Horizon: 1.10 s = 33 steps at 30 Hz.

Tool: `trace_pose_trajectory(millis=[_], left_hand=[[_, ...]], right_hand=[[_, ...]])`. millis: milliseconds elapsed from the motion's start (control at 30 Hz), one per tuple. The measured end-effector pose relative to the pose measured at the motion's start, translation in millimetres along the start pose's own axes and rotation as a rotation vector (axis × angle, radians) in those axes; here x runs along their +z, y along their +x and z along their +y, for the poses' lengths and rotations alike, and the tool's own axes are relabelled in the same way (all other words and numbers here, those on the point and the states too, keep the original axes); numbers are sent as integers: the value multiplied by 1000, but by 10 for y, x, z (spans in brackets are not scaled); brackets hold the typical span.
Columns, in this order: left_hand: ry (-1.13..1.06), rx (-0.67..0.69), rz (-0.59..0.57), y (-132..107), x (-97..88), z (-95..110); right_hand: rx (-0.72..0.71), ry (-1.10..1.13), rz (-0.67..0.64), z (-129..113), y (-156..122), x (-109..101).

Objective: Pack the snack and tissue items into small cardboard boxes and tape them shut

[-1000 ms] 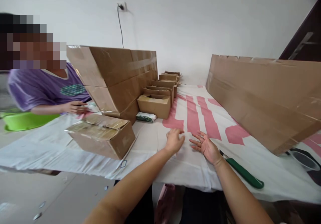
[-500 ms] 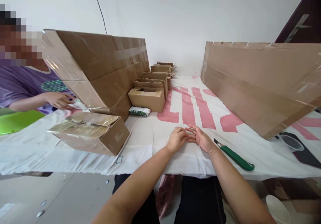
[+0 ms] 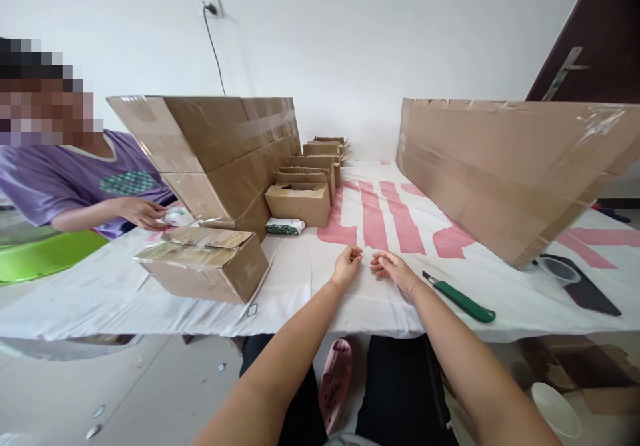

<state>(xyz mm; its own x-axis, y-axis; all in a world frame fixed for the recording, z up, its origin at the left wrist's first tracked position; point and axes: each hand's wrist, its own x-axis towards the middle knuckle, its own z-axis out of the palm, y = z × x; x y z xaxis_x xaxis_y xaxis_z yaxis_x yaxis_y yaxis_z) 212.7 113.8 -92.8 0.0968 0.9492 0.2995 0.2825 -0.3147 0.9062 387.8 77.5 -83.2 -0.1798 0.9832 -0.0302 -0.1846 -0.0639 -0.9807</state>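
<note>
My left hand point(image 3: 347, 265) and my right hand point(image 3: 393, 268) rest side by side on the white cloth with pink stripes point(image 3: 380, 223), a small gap between them. The fingers of both are loosely curled in, and neither holds anything. A knife with a green handle point(image 3: 461, 299) lies on the cloth just right of my right hand. A taped brown box point(image 3: 205, 263) stands to the left of my left hand.
Big taped cartons point(image 3: 225, 146) stand at the left and a long cardboard slab point(image 3: 500, 166) at the right. A row of small open boxes point(image 3: 300, 203) and a white-green packet point(image 3: 284, 227) lie between. A person in purple point(image 3: 75, 179) handles something white at far left, beside a green basin point(image 3: 35, 253).
My hands were open and apart, came together fingertip to fingertip, and now sit slightly apart with the fingers curled. The view has shifted a little.
</note>
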Motion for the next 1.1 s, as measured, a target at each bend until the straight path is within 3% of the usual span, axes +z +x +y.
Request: trace_pose_trajectory(millis=[233, 433, 633, 767, 933, 1100], left_hand=[[-55, 25, -66, -190, -58, 98], [-106, 86, -208, -398, -94, 144], [-97, 135, -308, -413, -140, 172], [-48, 149, -327, -423, -159, 163], [68, 195, -368, -501, -127, 190], [186, 265, -414, -539, -120, 251]], right_hand=[[60, -225, -17, -50, 52, 123], [68, -422, -8, -104, -134, 246], [14, -528, 48, -263, -256, 272], [-4, -547, 67, -538, -451, 110], [88, -565, 106, -850, -992, -299], [281, -552, 174, -709, -1603, -551]])
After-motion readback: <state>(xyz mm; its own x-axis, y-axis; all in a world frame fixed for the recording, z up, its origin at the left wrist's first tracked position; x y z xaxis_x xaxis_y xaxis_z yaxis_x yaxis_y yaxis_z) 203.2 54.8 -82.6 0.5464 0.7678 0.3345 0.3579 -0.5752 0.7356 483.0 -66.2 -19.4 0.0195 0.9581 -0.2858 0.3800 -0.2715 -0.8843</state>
